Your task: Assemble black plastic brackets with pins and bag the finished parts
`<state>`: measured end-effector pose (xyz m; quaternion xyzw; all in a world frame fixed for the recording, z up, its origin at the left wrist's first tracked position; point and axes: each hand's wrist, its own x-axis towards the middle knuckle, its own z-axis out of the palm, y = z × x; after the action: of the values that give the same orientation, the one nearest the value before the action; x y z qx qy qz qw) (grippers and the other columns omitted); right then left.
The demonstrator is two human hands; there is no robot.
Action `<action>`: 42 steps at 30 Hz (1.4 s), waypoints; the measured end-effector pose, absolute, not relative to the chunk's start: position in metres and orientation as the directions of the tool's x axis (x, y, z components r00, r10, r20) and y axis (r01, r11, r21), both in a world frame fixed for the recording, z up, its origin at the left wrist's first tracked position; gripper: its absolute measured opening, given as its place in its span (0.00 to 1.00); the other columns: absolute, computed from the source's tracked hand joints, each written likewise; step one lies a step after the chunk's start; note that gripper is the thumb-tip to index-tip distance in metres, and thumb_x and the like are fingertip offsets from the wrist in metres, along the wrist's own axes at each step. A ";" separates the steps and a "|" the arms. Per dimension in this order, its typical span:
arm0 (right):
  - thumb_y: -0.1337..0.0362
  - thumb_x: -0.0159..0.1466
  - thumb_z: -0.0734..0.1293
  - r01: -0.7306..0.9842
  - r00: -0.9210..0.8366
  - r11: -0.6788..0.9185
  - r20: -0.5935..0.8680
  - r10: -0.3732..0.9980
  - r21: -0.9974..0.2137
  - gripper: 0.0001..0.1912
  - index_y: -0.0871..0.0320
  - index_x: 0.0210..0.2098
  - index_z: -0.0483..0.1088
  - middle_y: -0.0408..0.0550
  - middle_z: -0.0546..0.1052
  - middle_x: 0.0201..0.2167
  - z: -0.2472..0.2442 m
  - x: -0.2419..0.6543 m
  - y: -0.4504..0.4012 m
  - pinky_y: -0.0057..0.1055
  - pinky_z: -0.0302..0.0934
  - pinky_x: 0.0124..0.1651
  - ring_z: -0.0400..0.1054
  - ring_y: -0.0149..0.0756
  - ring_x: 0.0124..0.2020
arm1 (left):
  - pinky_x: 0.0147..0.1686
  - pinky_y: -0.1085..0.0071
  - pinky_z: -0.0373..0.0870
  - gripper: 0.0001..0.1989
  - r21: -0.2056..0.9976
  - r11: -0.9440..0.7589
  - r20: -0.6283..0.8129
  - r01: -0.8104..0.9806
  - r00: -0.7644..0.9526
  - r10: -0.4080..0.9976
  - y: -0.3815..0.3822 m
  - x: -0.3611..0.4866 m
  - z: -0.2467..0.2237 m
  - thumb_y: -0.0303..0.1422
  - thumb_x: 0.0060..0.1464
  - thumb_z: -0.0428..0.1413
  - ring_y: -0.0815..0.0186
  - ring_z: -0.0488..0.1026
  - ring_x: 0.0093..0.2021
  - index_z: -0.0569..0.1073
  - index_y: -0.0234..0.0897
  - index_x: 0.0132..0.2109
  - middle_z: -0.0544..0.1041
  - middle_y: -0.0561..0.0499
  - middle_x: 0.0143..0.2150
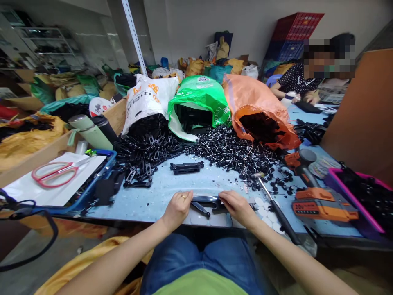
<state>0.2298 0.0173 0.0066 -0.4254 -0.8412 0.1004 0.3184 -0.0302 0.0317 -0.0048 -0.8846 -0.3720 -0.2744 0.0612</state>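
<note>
Between my hands, close to the table's front edge, is a long black plastic part (205, 198) with a glossy upper face. My left hand (178, 209) pinches its left end. The fingers of my right hand (236, 207) close on its right end. Just below it a black arm piece with a round tip (202, 210) slants toward me; whether it is joined to the part I cannot tell. Farther back on the blue table (159, 200) lies a similar black assembly (186, 167). My fingers hide both ends of the held part.
A hammer (274, 207), white discs (264, 213) and an orange cordless drill (322, 205) lie at right. Black-headed pins (233, 151) and black brackets (144, 151) spill from white, green (202, 94) and orange sacks. Red-handled scissors (55, 174) rest at left. Another person (297, 82) sits back right.
</note>
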 end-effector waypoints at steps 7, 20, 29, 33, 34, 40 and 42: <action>0.67 0.64 0.59 0.657 -0.431 0.623 0.466 0.773 -0.425 0.17 0.54 0.52 0.64 0.53 0.72 0.45 0.003 0.235 0.012 0.36 0.65 0.47 0.67 0.37 0.46 | 0.37 0.65 0.72 0.14 0.199 -0.744 0.567 0.637 0.545 0.618 0.036 -0.037 -0.013 0.24 0.59 0.44 0.64 0.73 0.37 0.65 0.31 0.52 0.75 0.44 0.35; 0.61 0.62 0.63 0.645 -0.487 0.639 0.419 0.766 -0.418 0.28 0.55 0.60 0.54 0.51 0.72 0.38 -0.040 0.253 0.014 0.33 0.66 0.38 0.68 0.37 0.37 | 0.49 0.51 0.58 0.26 0.184 -0.675 0.280 0.714 0.620 0.733 0.031 0.023 0.002 0.44 0.53 0.53 0.51 0.65 0.50 0.63 0.31 0.53 0.71 0.38 0.49; 0.58 0.62 0.63 0.671 -0.499 0.630 0.389 0.774 -0.392 0.28 0.58 0.59 0.56 0.48 0.72 0.31 -0.037 0.259 0.021 0.31 0.63 0.35 0.66 0.35 0.32 | 0.39 0.62 0.63 0.22 0.351 -0.622 0.128 0.700 0.623 0.772 0.046 0.045 -0.007 0.45 0.50 0.55 0.56 0.66 0.43 0.66 0.35 0.47 0.71 0.45 0.41; 0.58 0.63 0.61 0.670 -0.606 0.692 0.341 0.719 -0.269 0.25 0.57 0.58 0.58 0.50 0.72 0.32 -0.033 0.265 0.026 0.31 0.61 0.35 0.65 0.35 0.34 | 0.39 0.62 0.63 0.22 0.348 -0.628 0.135 0.696 0.626 0.768 0.043 0.046 -0.007 0.45 0.48 0.57 0.56 0.66 0.43 0.66 0.35 0.45 0.71 0.45 0.41; 0.58 0.64 0.61 0.638 -0.660 0.728 0.309 0.684 -0.250 0.24 0.57 0.58 0.58 0.50 0.72 0.33 -0.031 0.267 0.028 0.31 0.61 0.36 0.65 0.35 0.34 | 0.39 0.62 0.63 0.23 0.347 -0.639 0.138 0.686 0.636 0.759 0.042 0.046 -0.007 0.46 0.47 0.57 0.55 0.66 0.43 0.66 0.35 0.44 0.71 0.45 0.41; 0.55 0.64 0.59 0.609 -0.733 0.773 0.245 0.634 -0.178 0.24 0.56 0.58 0.57 0.50 0.72 0.36 -0.021 0.275 0.034 0.30 0.59 0.36 0.65 0.35 0.36 | 0.39 0.62 0.63 0.26 0.277 -0.676 0.153 0.682 0.664 0.732 0.039 0.046 -0.005 0.48 0.50 0.53 0.55 0.67 0.43 0.65 0.33 0.49 0.72 0.43 0.42; 0.50 0.63 0.59 0.687 -0.671 0.716 0.267 0.692 -0.128 0.24 0.57 0.52 0.63 0.51 0.72 0.35 -0.020 0.277 0.031 0.30 0.58 0.35 0.65 0.36 0.35 | 0.39 0.62 0.63 0.28 0.200 -0.697 0.165 0.689 0.677 0.717 0.038 0.044 -0.004 0.47 0.53 0.51 0.55 0.67 0.43 0.63 0.31 0.53 0.72 0.41 0.43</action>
<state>0.2767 0.0305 -0.0197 -0.3769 -0.9140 0.0083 0.1496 0.0445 0.0382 -0.0036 -0.9138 -0.3846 -0.1157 -0.0609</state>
